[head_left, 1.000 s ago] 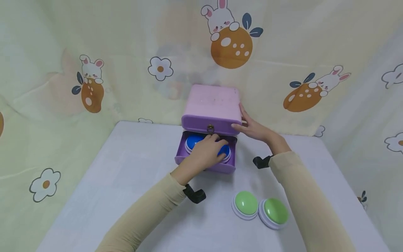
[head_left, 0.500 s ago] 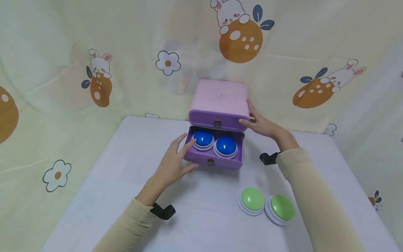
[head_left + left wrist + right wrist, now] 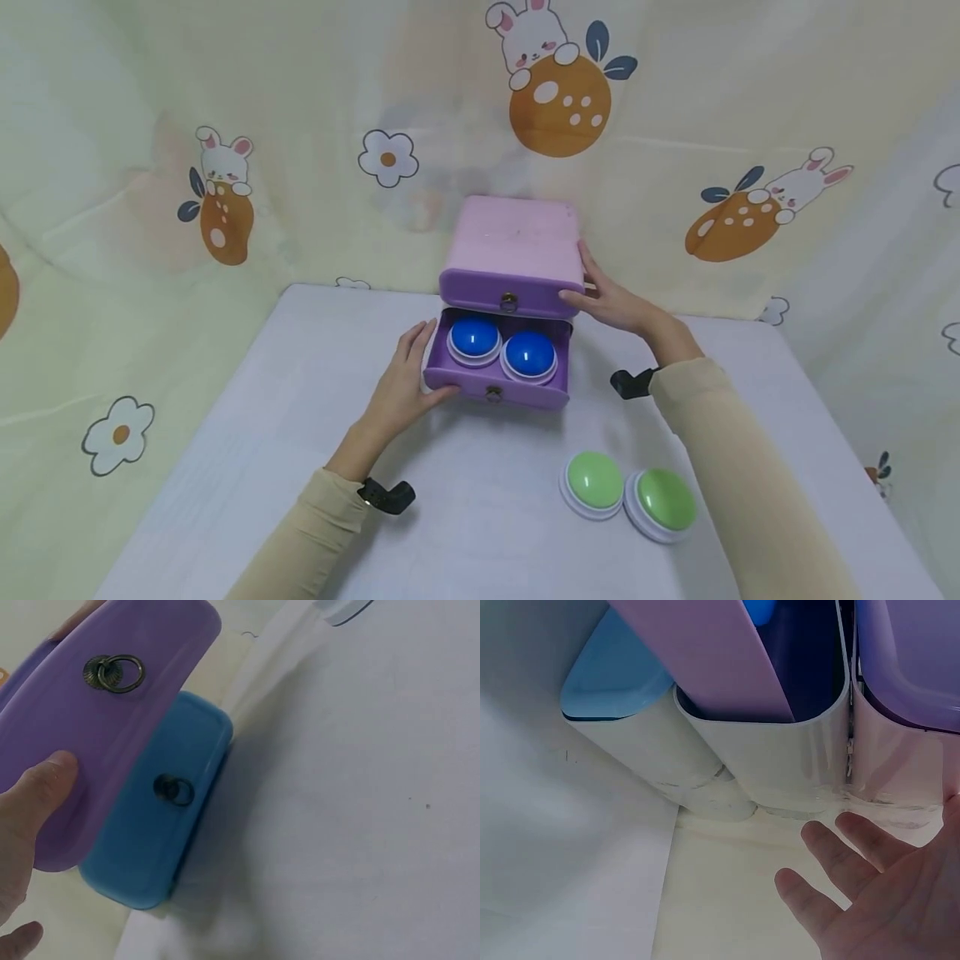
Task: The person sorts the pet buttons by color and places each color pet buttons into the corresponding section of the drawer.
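A small chest of drawers [image 3: 517,237] with a pink top stands by the back curtain. Its purple drawer [image 3: 528,398] is pulled out, and two blue domed push buttons [image 3: 475,337] with white bases sit inside. My left hand [image 3: 393,392] is at the drawer's left end, its thumb [image 3: 45,787] on the front panel and its fingers extended along the side. My right hand [image 3: 618,307] rests on the chest's upper right side, thumb at the front corner, fingers spread. Below the purple drawer, a closed blue drawer [image 3: 161,817] shows in the left wrist view.
Two green domed buttons [image 3: 595,480] with white bases lie side by side on the white table [image 3: 480,533], near my right forearm. A printed curtain [image 3: 315,208] hangs right behind the chest. Ring pulls [image 3: 120,673] hang from the drawer fronts.
My left hand has come out of the drawer, moved left and settled at its left end, uncovering both blue buttons. The right hand stays against the chest. The head view shifts slightly.
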The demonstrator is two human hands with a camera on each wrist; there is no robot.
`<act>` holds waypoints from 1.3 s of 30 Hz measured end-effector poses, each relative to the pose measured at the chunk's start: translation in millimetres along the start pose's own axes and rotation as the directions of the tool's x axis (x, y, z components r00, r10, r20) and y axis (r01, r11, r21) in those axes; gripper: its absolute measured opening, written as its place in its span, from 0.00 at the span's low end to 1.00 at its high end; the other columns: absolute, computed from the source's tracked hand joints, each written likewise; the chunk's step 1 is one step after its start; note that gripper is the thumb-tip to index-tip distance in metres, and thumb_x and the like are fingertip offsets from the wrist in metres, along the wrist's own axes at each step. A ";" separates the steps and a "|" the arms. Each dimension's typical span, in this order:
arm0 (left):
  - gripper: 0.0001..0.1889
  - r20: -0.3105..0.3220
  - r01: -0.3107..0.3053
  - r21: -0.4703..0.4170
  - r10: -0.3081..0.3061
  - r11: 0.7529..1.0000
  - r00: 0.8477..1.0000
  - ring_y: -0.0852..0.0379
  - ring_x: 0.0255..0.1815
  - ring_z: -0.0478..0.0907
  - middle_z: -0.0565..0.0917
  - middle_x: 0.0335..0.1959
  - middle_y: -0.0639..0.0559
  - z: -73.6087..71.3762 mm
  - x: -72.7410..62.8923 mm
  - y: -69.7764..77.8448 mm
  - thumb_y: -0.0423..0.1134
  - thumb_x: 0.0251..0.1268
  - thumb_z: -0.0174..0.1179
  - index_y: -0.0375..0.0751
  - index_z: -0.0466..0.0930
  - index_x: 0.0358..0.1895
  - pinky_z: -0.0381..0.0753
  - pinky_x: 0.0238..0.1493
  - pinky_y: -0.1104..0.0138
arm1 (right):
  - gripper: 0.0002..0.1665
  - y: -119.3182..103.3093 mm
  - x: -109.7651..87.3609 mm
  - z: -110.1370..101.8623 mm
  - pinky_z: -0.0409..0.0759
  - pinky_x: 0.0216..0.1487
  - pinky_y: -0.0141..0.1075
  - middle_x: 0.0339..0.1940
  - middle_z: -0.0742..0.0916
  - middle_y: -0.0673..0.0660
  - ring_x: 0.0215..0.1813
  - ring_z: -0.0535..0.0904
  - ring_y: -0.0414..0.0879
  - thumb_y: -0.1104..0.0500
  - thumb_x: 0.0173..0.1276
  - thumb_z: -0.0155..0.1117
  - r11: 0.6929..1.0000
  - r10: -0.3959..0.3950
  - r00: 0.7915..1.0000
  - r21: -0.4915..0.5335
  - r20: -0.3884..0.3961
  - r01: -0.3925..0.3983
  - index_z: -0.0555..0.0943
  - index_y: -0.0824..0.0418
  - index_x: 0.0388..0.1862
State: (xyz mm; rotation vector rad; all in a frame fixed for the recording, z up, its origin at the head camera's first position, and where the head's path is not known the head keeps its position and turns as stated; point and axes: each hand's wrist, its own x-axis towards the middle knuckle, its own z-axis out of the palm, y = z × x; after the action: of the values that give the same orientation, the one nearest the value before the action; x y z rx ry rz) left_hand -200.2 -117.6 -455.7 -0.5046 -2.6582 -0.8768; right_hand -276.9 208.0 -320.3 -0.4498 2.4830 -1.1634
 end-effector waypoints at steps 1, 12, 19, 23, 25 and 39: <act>0.57 0.003 0.013 -0.003 -0.013 1.000 1.000 0.45 0.70 0.62 0.57 0.72 0.45 0.1 0.3 -0.4 0.56 0.46 0.72 0.55 0.41 0.76 0.70 0.64 0.51 | 0.56 0.3 0.0 0.4 0.53 0.69 0.64 0.79 0.36 0.58 0.77 0.45 0.66 0.43 0.69 0.52 1.000 0.002 1.000 -0.001 0.001 -0.002 0.20 0.45 0.74; 0.61 0.048 0.048 -0.004 -0.048 0.999 0.998 0.44 0.69 0.64 0.55 0.73 0.45 -0.6 12.9 -7.1 0.58 0.41 0.74 0.54 0.41 0.77 0.73 0.61 0.49 | 0.57 2.4 0.7 1.8 0.54 0.69 0.64 0.78 0.34 0.56 0.77 0.45 0.65 0.44 0.69 0.52 1.000 -0.003 1.000 -0.003 -0.013 0.003 0.20 0.45 0.74; 0.56 0.088 0.070 -0.090 -0.062 0.994 0.994 0.46 0.70 0.63 0.59 0.72 0.46 4.6 28.6 -3.1 0.56 0.46 0.72 0.53 0.44 0.76 0.67 0.67 0.50 | 0.56 5.5 2.1 1.1 0.54 0.70 0.63 0.78 0.34 0.56 0.77 0.45 0.65 0.44 0.69 0.53 1.000 -0.009 1.000 0.023 -0.012 0.010 0.21 0.44 0.74; 0.53 0.083 0.051 -0.133 -0.041 0.990 0.996 0.47 0.68 0.65 0.62 0.70 0.43 8.5 39.8 -0.5 0.53 0.50 0.70 0.47 0.46 0.76 0.65 0.69 0.52 | 0.56 7.5 2.3 1.2 0.55 0.70 0.63 0.78 0.34 0.55 0.77 0.45 0.65 0.45 0.70 0.52 0.999 -0.004 1.000 0.036 -0.011 0.005 0.21 0.43 0.74; 0.52 0.076 0.051 -0.145 -0.040 0.988 0.996 0.47 0.67 0.66 0.63 0.68 0.42 10.3 44.6 -0.5 0.51 0.51 0.70 0.44 0.46 0.75 0.66 0.68 0.53 | 0.56 7.7 2.6 1.8 0.54 0.70 0.62 0.78 0.33 0.55 0.77 0.45 0.65 0.45 0.70 0.52 0.999 -0.006 1.000 0.043 -0.009 0.007 0.21 0.43 0.74; 0.44 0.011 0.105 -0.265 -0.106 0.958 0.994 0.47 0.60 0.70 0.66 0.63 0.41 20.9 65.3 -4.4 0.45 0.50 0.72 0.36 0.58 0.70 0.76 0.59 0.57 | 0.55 14.0 5.4 2.2 0.54 0.71 0.61 0.78 0.33 0.55 0.77 0.47 0.64 0.45 0.71 0.53 0.998 -0.008 1.000 0.066 -0.018 0.010 0.21 0.41 0.74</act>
State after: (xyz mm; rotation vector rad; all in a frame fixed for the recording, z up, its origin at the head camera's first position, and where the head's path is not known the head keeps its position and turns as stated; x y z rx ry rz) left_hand -264.0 -92.8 -449.2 -0.4223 -2.5972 -1.2759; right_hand -282.5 212.8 -333.5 -0.4342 2.4516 -1.2550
